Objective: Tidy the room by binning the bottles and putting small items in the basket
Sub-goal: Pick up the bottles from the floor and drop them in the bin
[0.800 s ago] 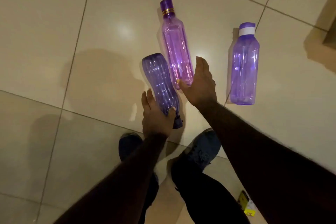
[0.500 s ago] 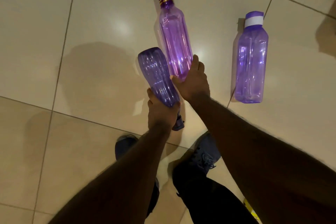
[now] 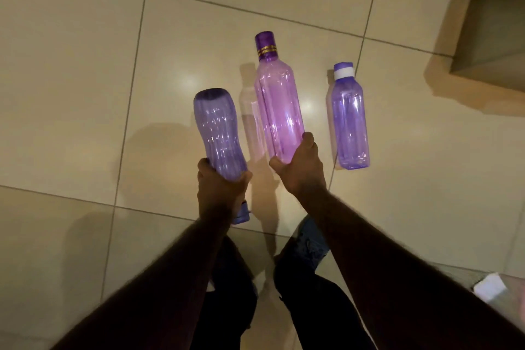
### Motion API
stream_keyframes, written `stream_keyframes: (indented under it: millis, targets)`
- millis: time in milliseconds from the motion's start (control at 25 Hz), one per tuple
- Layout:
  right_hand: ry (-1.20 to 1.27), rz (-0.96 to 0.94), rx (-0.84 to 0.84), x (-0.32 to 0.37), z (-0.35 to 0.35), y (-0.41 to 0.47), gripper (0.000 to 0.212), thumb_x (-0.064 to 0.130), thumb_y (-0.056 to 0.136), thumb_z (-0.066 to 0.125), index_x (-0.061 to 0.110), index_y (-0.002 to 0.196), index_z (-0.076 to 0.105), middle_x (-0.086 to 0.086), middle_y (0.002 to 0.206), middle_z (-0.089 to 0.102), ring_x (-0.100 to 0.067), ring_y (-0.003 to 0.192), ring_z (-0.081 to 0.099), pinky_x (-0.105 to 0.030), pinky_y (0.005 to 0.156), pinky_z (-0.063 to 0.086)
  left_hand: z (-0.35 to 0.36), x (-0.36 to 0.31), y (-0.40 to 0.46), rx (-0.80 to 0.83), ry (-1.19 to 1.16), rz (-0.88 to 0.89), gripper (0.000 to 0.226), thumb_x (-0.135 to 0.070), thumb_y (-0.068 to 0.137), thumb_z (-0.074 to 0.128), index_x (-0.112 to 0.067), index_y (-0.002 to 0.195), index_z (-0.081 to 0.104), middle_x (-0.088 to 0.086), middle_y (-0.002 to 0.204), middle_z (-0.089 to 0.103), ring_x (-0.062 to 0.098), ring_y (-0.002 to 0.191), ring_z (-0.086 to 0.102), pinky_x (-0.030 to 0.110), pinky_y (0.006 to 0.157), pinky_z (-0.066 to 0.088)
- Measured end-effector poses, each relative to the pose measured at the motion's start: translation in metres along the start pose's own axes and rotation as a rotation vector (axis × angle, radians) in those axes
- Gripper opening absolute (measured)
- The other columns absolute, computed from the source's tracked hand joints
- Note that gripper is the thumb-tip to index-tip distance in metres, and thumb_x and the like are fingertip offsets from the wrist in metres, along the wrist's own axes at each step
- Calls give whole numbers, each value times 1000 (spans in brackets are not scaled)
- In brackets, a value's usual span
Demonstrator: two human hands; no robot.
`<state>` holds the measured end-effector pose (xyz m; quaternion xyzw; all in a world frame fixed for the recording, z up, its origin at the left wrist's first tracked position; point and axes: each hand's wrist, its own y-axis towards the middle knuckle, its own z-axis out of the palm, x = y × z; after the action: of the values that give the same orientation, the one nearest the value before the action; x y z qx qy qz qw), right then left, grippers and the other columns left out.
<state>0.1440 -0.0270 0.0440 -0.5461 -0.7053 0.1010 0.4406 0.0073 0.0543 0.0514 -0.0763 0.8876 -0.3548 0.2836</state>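
Above the tiled floor (image 3: 85, 65), the left hand (image 3: 220, 189) grips a blue-violet bottle (image 3: 218, 133) near its cap end, the right hand (image 3: 301, 170) grips a pink bottle (image 3: 277, 102) by its base, and a third bottle (image 3: 348, 119) lies flat just right of them.

Both hands (image 3: 300, 168) apparently clenched, outstretched

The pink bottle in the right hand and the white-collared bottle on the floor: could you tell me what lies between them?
Only bare floor tile shows between the pink bottle and the white-collared bottle in the head view.
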Motion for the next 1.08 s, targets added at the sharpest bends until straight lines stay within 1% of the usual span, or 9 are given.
stream_keyframes:
  millis: [160,280,400,520,640,760,880,960,1080]
  targets:
    - [82,23,-26,26,-64,-68,81,40,75,76,19,137,28,-1,120,48,-18,104,55,-34,85,54,-60,-42,-48,43,-18,83,77,-35,63,79,-21,127,38,-1,106,58,5,71,60,10,50,47]
    - [156,14,-106,52,-117,-126,76,40,77,70,20,137,29,-1,120,47,-18,102,53,-30,82,48,-110,-77,-89,137,27,164,75,-46,59,70,-27,125,39,-6,103,58,18,81,63,31,70,55]
    - [180,37,-149,75,-171,-176,74,36,80,67,16,140,29,-1,119,45,-20,103,53,-32,84,48,-153,-118,-129,208,54,226,66,-41,65,71,-27,123,42,-5,102,61,18,84,61,31,70,50]
    - [242,73,-203,95,-226,-223,67,32,79,69,15,135,36,-4,117,47,-23,103,56,-44,84,55,-191,-163,-170,253,22,305,58,-26,81,70,-27,131,40,-1,115,60,21,92,60,23,66,46]
    - [288,78,-318,105,-272,-264,51,32,75,71,20,118,46,0,100,49,-21,89,58,-32,66,54,-217,-210,-212,314,-48,293,63,-34,87,66,-30,141,32,3,135,52,31,110,58,41,85,53]
    - [337,82,-433,112,-321,-295,46,32,76,70,16,114,50,-6,97,52,-24,86,58,-39,70,55,-233,-260,-257,396,-67,266,78,-39,89,63,-31,150,15,5,149,36,37,122,50,51,98,47]
    - [318,137,-530,102,-357,-317,51,34,79,68,17,121,45,-3,101,45,-22,88,54,-40,74,55,-230,-299,-292,554,-158,204,68,-34,90,63,-29,146,24,7,140,45,41,109,58,54,85,54]
    - [354,141,-586,89,-378,-320,54,32,78,70,19,124,44,-2,104,45,-23,93,55,-41,75,57,-217,-324,-308,655,-230,206,53,-21,88,65,-23,135,38,16,132,52,37,93,63,45,67,58]
    - [468,185,-655,64,-417,-309,60,27,75,76,21,125,46,-1,104,49,-22,93,57,-21,63,52,-185,-368,-326,808,-215,159,63,0,81,65,-25,133,40,18,127,51,34,75,61,37,51,54]
